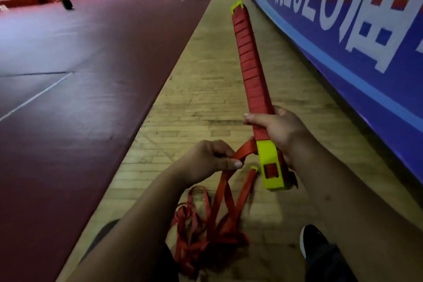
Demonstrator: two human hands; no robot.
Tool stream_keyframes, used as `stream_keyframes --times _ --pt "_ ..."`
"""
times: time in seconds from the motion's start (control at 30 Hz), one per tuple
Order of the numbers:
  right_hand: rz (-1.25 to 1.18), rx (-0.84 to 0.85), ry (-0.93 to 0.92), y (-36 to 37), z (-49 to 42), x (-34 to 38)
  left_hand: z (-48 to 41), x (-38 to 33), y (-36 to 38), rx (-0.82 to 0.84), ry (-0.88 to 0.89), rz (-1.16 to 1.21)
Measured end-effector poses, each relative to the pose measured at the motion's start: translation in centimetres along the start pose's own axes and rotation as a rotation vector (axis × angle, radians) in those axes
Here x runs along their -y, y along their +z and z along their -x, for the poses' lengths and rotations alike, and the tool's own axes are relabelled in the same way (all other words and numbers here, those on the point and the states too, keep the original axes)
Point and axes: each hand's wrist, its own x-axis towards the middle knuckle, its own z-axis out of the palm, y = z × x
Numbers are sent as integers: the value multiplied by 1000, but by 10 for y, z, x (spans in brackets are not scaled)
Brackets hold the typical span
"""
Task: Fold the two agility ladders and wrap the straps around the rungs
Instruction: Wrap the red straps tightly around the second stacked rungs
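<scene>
One folded agility ladder (254, 89), its yellow rungs (271, 167) stacked into a long bundle, is held above a wooden floor (206, 89) beside a blue banner (343, 41) with white lettering. The right hand (278, 130) grasps the bundle near its lower end, fingers curled around it, while the far end points up and away toward the banner. Red strap (245, 149) is wound in close turns along most of the bundle, leaving yellow plastic bare at both ends. The left hand (212, 158) pinches a stretch of that strap between thumb and curled fingers, just left of the near end. Below, the remaining strap drops to a loose tangle (199, 236) on the floor between the person's legs; one strand ends in a small yellow tip (253, 168). A black shoe (313, 240) shows at lower right, and a dark red sports mat (91, 75) covers the ground at left.
</scene>
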Motion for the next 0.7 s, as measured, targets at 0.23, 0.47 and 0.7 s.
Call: stream_keyframes --times 0.23,0.47,0.7 --pt "-91 -42 71 -4 -8 -57 -11 21 6 105 -10 -140" --pt "-72 -49 117 -9 -33 -71 -30 28 5 113 -64 -220" --pt "-67 -12 119 -4 -46 -76 -32 27 2 185 -121 -21"
